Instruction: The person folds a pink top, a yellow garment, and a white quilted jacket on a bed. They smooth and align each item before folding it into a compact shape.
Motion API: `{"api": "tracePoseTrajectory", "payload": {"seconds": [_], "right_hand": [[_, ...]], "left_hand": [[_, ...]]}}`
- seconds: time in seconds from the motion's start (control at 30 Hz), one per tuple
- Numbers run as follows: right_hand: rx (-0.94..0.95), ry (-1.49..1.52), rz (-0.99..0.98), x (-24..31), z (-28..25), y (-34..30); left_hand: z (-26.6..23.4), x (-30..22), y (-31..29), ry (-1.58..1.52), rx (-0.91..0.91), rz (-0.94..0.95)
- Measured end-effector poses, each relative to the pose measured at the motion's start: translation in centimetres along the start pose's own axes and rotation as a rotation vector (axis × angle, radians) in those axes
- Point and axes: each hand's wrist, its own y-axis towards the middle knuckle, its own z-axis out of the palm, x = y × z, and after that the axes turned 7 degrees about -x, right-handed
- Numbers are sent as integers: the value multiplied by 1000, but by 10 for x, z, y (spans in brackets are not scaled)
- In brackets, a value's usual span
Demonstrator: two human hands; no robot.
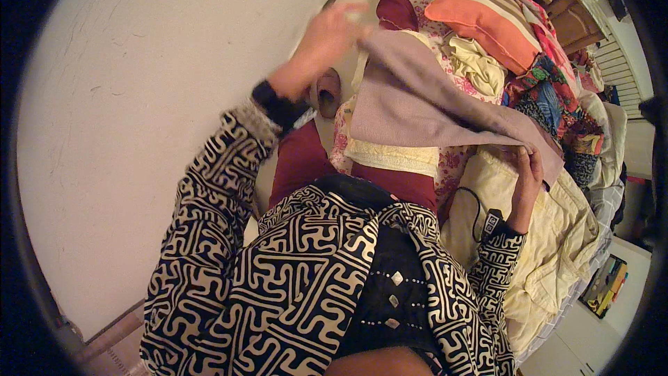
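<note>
A mauve fleece-like cloth (396, 115) is spread across my lap, its far edge running in a loose fold toward the right. Its near right corner is pinched between the thumb and fingers of my right hand (527, 179). My left hand (330, 38) is raised beside the cloth's far left corner. Motion smears its fingers, so whether they grip that corner is unclear. Under the mauve cloth, a pale yellow cloth (393, 159) lies over my dark red trousers (303, 160).
To the right, cream garments (557, 237) lie on the bed. Ahead are an orange and striped pillow (483, 21), a crumpled pale yellow cloth (476, 66) and patterned clothes (546, 97). A slipper (328, 90) is on the floor near a white wall (139, 132).
</note>
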Motion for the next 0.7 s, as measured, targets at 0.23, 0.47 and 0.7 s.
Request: {"api": "tracePoseTrajectory", "payload": {"seconds": [0.23, 0.47, 0.7], "right_hand": [[-40, 69, 90, -16, -5, -10], [29, 28, 139, -22, -2, -19], [-15, 35, 167, -19, 1, -20]], "left_hand": [[4, 7, -38, -556, 184, -241], [34, 70, -127, -867, 206, -743], [37, 75, -133, -789, 265, -823]]}}
